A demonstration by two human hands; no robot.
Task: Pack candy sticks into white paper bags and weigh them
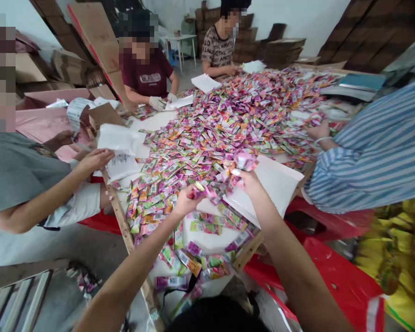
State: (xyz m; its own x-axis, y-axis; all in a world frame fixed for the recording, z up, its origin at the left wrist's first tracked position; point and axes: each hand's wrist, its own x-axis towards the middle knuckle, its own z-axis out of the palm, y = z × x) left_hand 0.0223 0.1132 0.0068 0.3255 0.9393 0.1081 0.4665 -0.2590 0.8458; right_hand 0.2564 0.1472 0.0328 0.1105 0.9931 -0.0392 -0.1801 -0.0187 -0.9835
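Left hand (186, 199) closed round few pink sachets (202, 190), over near end of table (121, 220). Right hand (249, 179) just beside it, fingers gripping sachet bunch (244, 161) above white bag (278, 184). Sachet heap (235, 115) spreads far across table. Co-worker's hand (95, 159) at left, striped sleeve (370, 152) at right.

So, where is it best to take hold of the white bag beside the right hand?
Probably its right edge, coming from the right: the white bag lies flat among the sachets, but that edge seems to jut past the table rim, leaving room to pinch it.
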